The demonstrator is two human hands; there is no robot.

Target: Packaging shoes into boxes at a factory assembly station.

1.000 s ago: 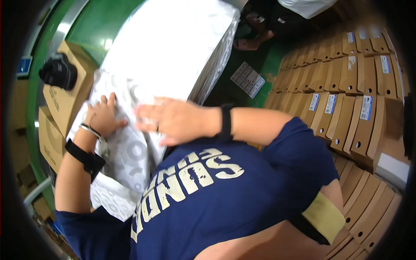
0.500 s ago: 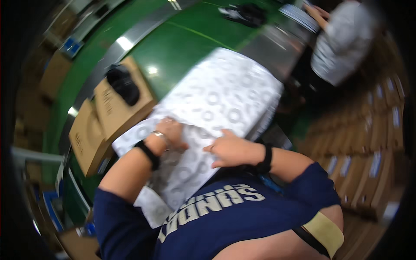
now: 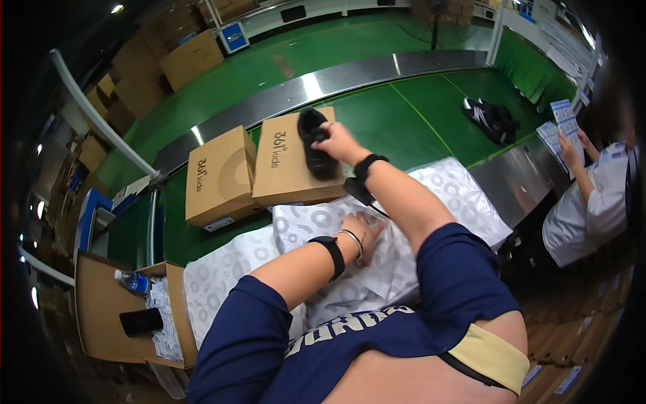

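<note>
My right hand (image 3: 338, 140) reaches forward and grips a black shoe (image 3: 314, 145) lying on top of a closed brown cardboard shoe box (image 3: 286, 168). My left hand (image 3: 362, 229) rests flat on a stack of white tissue paper (image 3: 282, 249) printed with grey rings, spread across the work surface in front of me. Both wrists carry black bands. A second closed brown box (image 3: 219, 178) sits just left of the first.
A steel conveyor rail (image 3: 323, 84) curves behind the boxes on green floor. Another pair of black shoes (image 3: 488, 114) lies far right. A person in white (image 3: 592, 195) holds papers at right. An open carton (image 3: 111, 306) at lower left holds a bottle and phone.
The view has swung up and away. My right hand left the tissue paper and reached forward onto the black shoe on the box. My left hand stays on the paper.
</note>
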